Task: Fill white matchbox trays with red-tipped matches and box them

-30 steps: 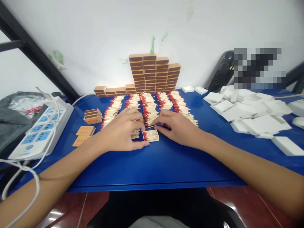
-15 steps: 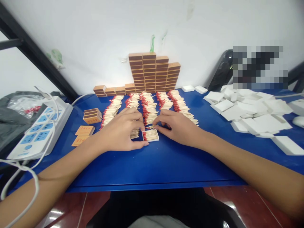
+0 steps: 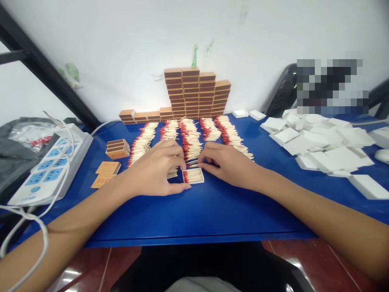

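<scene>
A small white matchbox tray point(image 3: 199, 182) filled with red-tipped matches point(image 3: 193, 175) lies on the blue table. My left hand point(image 3: 161, 167) curves about its left end, thumb at the near corner and index finger at the far corner, gripping it. Just beyond the tray, my right hand point(image 3: 221, 163) pinches a few loose matches point(image 3: 192, 164) by their plain ends. Behind both hands run several rows of matches, among them a middle row point(image 3: 191, 140) and a right row point(image 3: 231, 136). Part of the left row point(image 3: 144, 140) is hidden by my left hand.
Stacked matchboxes point(image 3: 191, 95) stand against the wall. Several more matchboxes point(image 3: 118, 149) lie at the left, near a power strip point(image 3: 51, 164) with white cables. A heap of white trays point(image 3: 319, 142) covers the right side. The blue table's front edge point(image 3: 200, 239) is near me.
My right fingertips have shifted slightly right and toward me, still at the loose matches beyond the tray. My left hand stays at the tray with little movement.
</scene>
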Demonstrator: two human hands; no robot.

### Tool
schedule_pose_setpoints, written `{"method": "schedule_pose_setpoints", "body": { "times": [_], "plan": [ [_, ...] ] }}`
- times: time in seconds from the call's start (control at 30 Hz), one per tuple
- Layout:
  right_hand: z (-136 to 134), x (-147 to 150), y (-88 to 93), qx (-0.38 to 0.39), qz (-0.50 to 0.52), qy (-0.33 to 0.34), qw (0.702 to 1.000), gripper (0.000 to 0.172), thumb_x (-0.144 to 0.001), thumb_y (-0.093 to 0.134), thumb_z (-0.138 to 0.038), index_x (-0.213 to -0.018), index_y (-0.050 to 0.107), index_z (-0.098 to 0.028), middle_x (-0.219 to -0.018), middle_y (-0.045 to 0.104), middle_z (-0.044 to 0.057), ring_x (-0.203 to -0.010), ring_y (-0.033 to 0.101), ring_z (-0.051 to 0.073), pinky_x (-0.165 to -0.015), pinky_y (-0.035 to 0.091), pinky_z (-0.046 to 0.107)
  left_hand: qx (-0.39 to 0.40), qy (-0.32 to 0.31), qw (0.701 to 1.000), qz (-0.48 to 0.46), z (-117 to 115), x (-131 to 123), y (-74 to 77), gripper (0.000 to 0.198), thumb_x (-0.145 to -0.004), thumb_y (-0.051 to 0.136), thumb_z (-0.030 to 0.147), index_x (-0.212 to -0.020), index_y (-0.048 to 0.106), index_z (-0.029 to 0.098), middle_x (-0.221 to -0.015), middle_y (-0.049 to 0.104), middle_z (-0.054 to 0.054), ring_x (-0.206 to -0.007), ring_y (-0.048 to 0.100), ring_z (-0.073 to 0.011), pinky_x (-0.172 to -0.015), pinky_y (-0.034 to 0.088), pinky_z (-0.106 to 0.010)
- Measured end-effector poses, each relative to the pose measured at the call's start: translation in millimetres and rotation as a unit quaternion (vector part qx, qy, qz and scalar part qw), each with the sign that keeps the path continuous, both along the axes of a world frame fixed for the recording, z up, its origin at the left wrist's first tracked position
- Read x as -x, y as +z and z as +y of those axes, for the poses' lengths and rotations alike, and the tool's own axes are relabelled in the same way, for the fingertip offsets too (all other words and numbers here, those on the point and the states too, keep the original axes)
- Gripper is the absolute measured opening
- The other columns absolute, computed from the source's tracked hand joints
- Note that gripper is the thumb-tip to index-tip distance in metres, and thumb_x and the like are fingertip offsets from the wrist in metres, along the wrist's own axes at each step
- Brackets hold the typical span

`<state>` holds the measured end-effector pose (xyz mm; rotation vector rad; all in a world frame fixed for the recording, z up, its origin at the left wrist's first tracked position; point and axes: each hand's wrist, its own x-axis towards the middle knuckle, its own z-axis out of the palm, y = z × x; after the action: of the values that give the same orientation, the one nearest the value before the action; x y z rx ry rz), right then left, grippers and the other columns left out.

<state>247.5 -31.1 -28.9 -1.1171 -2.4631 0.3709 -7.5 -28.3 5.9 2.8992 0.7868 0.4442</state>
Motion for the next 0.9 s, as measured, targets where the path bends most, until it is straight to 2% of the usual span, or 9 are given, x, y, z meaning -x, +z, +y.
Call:
{"method": "schedule_pose_setpoints", "body": {
  "times": [0.3,0.53,0.9],
  "plan": [
    [0.8,-2.0,2.1,0.009,-0.002,0.004,1.000,0.011,-0.102,0.061,-0.025,-0.092,0.064,-0.020,-0.093,0.061,0.003,-0.072,0.055,0.015,-0.068,0.041,0.029,0.011,0.000,1.000,-0.005,-1.6,-0.3,1.4,0.029,-0.082,0.081,0.047,-0.092,0.075,0.021,-0.096,0.068,-0.006,-0.097,0.061,-0.0252,-0.097,0.047,-0.043],
    [-0.6,-1.5,2.5,0.011,-0.005,0.000,1.000,0.004,-0.101,0.062,-0.023,-0.101,0.064,-0.020,-0.096,0.061,0.003,-0.077,0.056,0.016,-0.070,0.042,0.029,0.008,-0.005,1.000,-0.005,-0.8,-0.4,0.5,0.029,-0.084,0.080,0.047,-0.093,0.075,0.020,-0.095,0.068,-0.006,-0.098,0.061,-0.0249,-0.098,0.046,-0.043],
    [1.3,-4.1,6.8,0.013,-0.003,-0.004,1.000,0.012,-0.103,0.059,-0.025,-0.093,0.064,-0.020,-0.093,0.062,0.003,-0.075,0.056,0.017,-0.069,0.042,0.030,0.007,0.005,1.000,-0.004,-1.1,-0.2,1.5,0.029,-0.082,0.082,0.048,-0.092,0.076,0.021,-0.095,0.068,-0.006,-0.098,0.060,-0.0257,-0.095,0.047,-0.043]
  ]
}}
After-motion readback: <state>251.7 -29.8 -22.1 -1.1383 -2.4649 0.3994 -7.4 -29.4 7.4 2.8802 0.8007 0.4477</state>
